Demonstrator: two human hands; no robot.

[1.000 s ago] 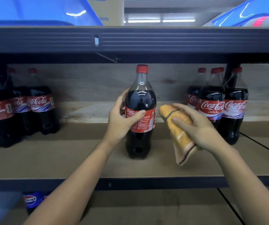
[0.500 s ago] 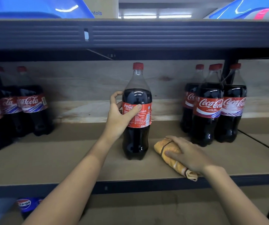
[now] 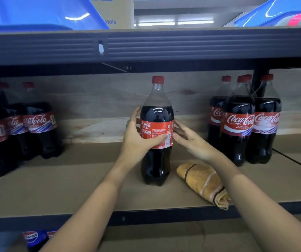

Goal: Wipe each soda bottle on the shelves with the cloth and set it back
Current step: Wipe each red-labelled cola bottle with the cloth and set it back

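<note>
Brown shelf board (image 3: 73,188) under a dark upper rail: at centre an upright cola bottle (image 3: 156,160) is gripped at its label by the left hand (image 3: 137,140). The right hand (image 3: 193,142), fingers straight, is laid against the label at 3 o'clock. A folded orange cloth (image 3: 203,180) lies loose at 4 o'clock, just beside the base.

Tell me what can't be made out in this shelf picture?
Head view only:
- Pepsi bottles: cut off by the bottom edge and the left forearm.
- Left Coca-Cola bottles: blurred, labels partly unreadable.
- Fine print on the held bottle: too small, partly covered by the left hand.
</note>
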